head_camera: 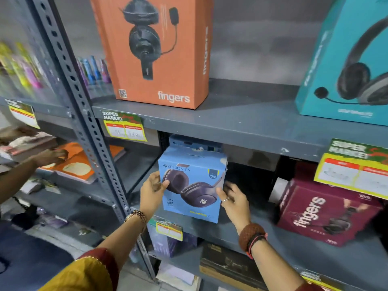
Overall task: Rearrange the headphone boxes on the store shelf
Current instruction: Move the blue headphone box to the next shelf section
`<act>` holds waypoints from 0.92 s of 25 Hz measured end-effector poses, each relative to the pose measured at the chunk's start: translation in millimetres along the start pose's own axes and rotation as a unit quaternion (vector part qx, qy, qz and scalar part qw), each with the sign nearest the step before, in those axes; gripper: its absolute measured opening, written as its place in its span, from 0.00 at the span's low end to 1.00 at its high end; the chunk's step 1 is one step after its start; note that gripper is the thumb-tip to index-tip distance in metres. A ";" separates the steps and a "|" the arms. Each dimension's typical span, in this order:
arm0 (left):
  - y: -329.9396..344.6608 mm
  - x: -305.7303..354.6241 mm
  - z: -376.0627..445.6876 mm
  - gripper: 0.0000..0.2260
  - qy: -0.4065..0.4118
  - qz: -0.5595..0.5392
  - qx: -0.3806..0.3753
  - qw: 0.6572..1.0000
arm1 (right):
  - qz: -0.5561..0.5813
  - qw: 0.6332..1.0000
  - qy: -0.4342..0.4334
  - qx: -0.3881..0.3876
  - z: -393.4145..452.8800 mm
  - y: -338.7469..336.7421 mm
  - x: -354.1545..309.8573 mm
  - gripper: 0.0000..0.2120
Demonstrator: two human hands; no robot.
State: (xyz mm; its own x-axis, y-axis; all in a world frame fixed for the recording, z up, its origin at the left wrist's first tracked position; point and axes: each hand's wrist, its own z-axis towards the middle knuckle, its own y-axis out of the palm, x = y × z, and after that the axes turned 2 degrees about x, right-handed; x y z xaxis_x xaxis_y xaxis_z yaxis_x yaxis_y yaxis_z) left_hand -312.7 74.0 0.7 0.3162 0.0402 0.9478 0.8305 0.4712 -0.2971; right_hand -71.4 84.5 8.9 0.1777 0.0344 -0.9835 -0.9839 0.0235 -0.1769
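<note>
A light blue Zebronics headphone box (192,181) stands tilted at the front edge of the middle shelf (241,232). My left hand (152,193) grips its left side and my right hand (232,198) grips its right side. A second blue box (195,141) shows just behind it. An orange Fingers box (155,49) and a teal headphone box (344,66) stand upright on the upper shelf (231,120). A maroon Fingers box (323,208) sits on the middle shelf to the right.
A slotted grey upright post (84,114) divides this bay from the left one, where another person's hand (51,156) reaches over books and orange items. Yellow price tags (126,127) hang on shelf edges. Dark and purple boxes (226,267) fill the bottom shelf.
</note>
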 end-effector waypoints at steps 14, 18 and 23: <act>-10.9 -21.3 51.9 0.11 0.000 -0.041 -0.052 0.998 | 0.030 0.997 0.016 0.064 10.0 48.9 8.5 0.11; -11.2 -26.9 42.0 0.16 -0.004 -0.055 -0.061 0.997 | 0.043 0.997 0.012 0.057 1.9 44.8 11.4 0.19; -1.8 -35.2 -0.4 0.25 -0.070 -0.078 -0.047 0.993 | 0.055 0.996 0.025 0.060 -19.1 7.4 25.6 0.18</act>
State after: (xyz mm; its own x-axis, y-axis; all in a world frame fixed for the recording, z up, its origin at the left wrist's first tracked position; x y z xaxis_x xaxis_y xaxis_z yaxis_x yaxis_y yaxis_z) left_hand -325.2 71.4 -32.2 0.1196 0.0976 0.9880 0.9055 0.3974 -0.1489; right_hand -74.4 66.5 -18.4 0.0656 -0.0060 -0.9978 -0.9878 0.1410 -0.0658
